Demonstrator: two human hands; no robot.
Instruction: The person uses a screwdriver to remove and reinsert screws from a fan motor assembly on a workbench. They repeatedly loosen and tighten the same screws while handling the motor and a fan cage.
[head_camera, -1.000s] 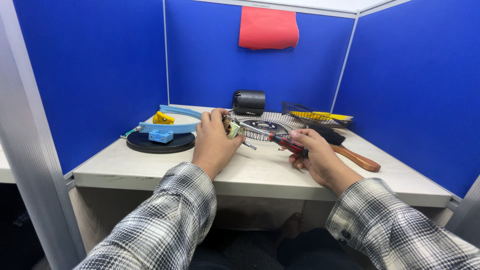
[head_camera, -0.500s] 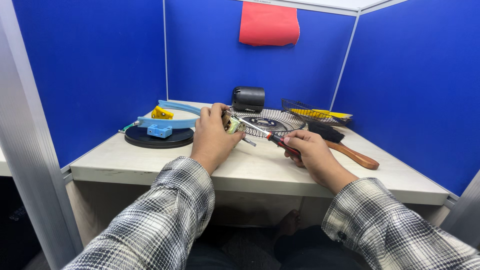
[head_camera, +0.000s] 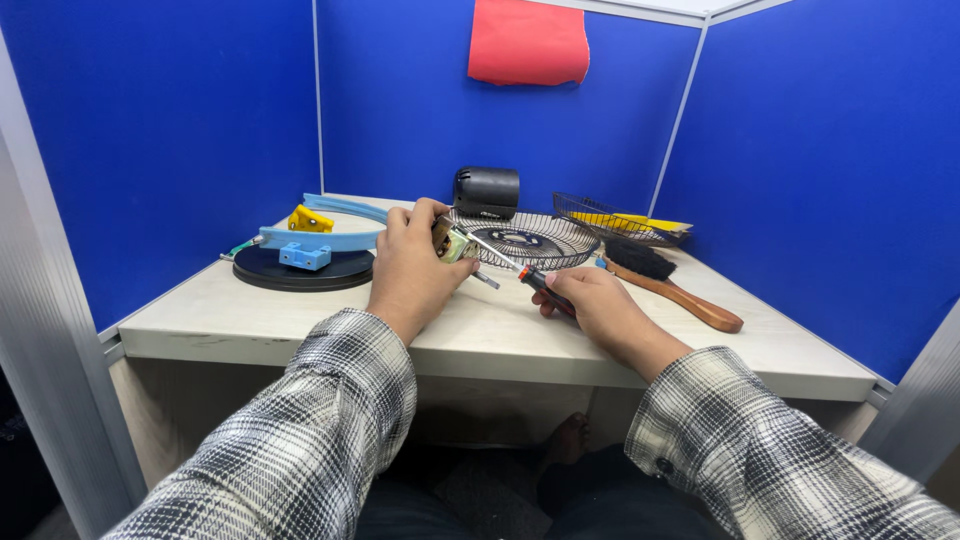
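My left hand (head_camera: 413, 262) grips a small metal motor part (head_camera: 452, 243) with a short shaft sticking out toward the right, held just above the desk. My right hand (head_camera: 588, 303) holds a screwdriver (head_camera: 520, 273) with a red-and-black handle. Its thin shaft slants up and left, and its tip meets the motor part in my left hand. Both sleeves are black-and-white plaid.
Behind the hands lies a round wire fan grille (head_camera: 525, 240), with a black motor housing (head_camera: 487, 192) behind it. A black round base (head_camera: 300, 270) with light-blue fan parts (head_camera: 318, 240) sits at left. A wooden-handled brush (head_camera: 665, 282) and a wire basket (head_camera: 620, 219) lie at right. Blue partitions enclose the desk (head_camera: 300, 320).
Both hands have stayed almost in place; the screwdriver's angle has shifted slightly against the motor part, and the view has tilted a little.
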